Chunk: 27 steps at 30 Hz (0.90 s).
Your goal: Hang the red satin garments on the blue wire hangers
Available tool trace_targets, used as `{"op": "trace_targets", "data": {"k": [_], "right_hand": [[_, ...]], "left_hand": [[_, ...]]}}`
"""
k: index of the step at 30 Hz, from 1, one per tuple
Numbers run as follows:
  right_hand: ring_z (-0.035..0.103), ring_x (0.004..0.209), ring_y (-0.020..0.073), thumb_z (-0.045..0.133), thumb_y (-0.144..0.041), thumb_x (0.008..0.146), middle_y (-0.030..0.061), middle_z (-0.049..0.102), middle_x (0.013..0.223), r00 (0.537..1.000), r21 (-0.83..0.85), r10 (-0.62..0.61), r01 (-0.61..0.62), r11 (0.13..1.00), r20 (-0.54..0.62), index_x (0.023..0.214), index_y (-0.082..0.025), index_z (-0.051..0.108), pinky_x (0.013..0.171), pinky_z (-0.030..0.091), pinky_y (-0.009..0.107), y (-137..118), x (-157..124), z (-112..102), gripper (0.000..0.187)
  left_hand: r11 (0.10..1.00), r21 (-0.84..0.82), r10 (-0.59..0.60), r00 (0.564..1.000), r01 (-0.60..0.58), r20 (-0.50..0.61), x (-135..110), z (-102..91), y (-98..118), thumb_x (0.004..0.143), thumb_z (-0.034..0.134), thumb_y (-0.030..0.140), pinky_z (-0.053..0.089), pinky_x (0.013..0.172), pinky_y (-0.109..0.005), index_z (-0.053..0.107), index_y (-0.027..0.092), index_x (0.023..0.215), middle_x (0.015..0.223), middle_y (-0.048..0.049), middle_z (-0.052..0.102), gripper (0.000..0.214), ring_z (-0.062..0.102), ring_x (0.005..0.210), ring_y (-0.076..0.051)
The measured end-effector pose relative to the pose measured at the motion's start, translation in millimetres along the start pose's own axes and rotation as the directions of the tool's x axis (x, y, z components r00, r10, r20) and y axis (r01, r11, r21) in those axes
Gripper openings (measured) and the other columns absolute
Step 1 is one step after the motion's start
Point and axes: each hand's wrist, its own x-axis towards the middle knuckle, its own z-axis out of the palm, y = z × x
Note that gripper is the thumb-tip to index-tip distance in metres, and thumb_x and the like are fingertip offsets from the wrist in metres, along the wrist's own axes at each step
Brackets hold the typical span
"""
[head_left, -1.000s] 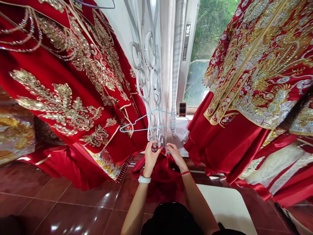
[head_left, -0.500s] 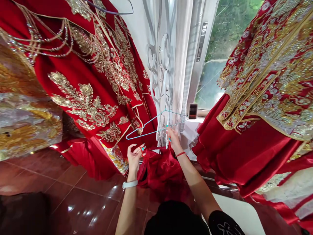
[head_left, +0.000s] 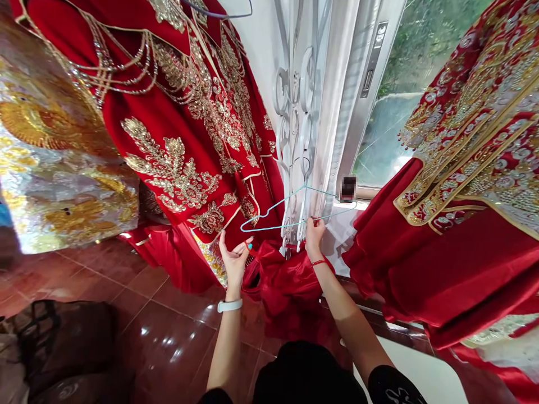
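Note:
A light blue wire hanger hangs from the white scrolled metal grille by the window. My right hand is closed on the hanger's bottom wire, pinching a strap of the red satin garment that sags below. My left hand, a white watch on its wrist, is raised beside the garment's left side with fingers curled around a thin red strap. The garment bunches down between my arms toward the floor.
Red robes with gold embroidery hang at left and right. A gold and silver garment hangs far left. A dark bag lies on the glossy red tile floor. The window is behind the grille.
My hands have parted: the right rose from the garment up to the hanger's bottom wire, the left drew out to the left with a strap. My view swung leftward.

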Motion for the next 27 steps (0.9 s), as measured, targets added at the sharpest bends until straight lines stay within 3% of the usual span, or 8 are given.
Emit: {"op": "trace_targets", "data": {"k": [3,8,11,16,21,27], "right_hand": [[0.058,0.071,0.0212,0.047,-0.042,0.086,0.0029,0.061,0.075,0.991,-0.035,0.033,-0.038,0.999,-0.131,0.096,-0.024,0.056,0.064,0.045,0.033,-0.2,-1.6,-6.9,0.023],[0.057,0.069,0.0211,0.053,-0.04,0.084,0.0028,0.062,0.078,0.978,-0.012,0.119,-0.123,0.992,-0.173,0.099,-0.023,0.053,0.064,0.046,0.034,-6.1,-7.5,-10.8,0.022],[0.056,0.065,0.0184,0.054,-0.041,0.084,-0.0005,0.06,0.076,0.967,0.049,0.101,-0.092,0.995,-0.235,0.096,-0.025,0.049,0.061,0.045,0.031,-9.2,-13.2,-12.1,0.021],[0.054,0.062,0.0171,0.052,-0.041,0.085,-0.0019,0.057,0.075,0.967,0.059,0.039,-0.024,0.998,-0.252,0.092,-0.026,0.045,0.058,0.045,0.03,-11.2,-19.5,-15.9,0.017],[0.057,0.064,0.0178,0.05,-0.038,0.086,-0.0017,0.057,0.074,0.97,0.016,0.045,-0.042,0.999,-0.238,0.091,-0.026,0.045,0.059,0.046,0.03,-9.2,-22.9,-17.1,0.014],[0.054,0.062,0.0169,0.05,-0.037,0.085,-0.0033,0.053,0.071,0.964,0.012,0.031,-0.029,1.0,-0.263,0.09,-0.026,0.043,0.059,0.046,0.03,-5.1,-22.7,-17.2,0.013]], "left_hand": [[1.0,0.012,0.028,1.0,-0.028,0.015,13.7,1.4,9.2,0.07,0.089,0.037,0.06,0.089,-0.034,0.013,0.023,0.159,0.096,-0.0088,0.078,0.119,0.077,0.095,-0.023],[0.995,0.05,0.088,0.996,-0.088,0.0,34.1,5.8,13.1,0.07,0.089,0.038,0.06,0.093,-0.034,0.007,0.021,0.162,0.104,-0.0104,0.077,0.124,0.078,0.091,-0.021],[0.992,0.075,0.105,0.994,-0.106,0.022,42.0,6.0,14.4,0.071,0.089,0.041,0.059,0.094,-0.034,-0.003,0.023,0.162,0.112,-0.0126,0.076,0.13,0.077,0.091,-0.02],[0.977,0.121,0.152,0.973,-0.174,0.175,52.5,13.7,28.5,0.075,0.085,0.044,0.059,0.093,-0.032,-0.004,0.023,0.163,0.122,-0.015,0.072,0.126,0.077,0.098,-0.022],[0.956,0.211,0.128,0.934,-0.206,0.333,65.7,38.2,47.4,0.08,0.078,0.036,0.059,0.093,-0.035,-0.004,0.024,0.163,0.125,-0.0131,0.071,0.117,0.077,0.093,-0.019],[0.871,0.386,0.095,0.874,-0.305,0.477,65.7,63.6,60.1,0.087,0.066,0.027,0.057,0.084,-0.031,0.008,0.02,0.163,0.101,-0.0079,0.077,0.096,0.073,0.081,-0.016]]}}
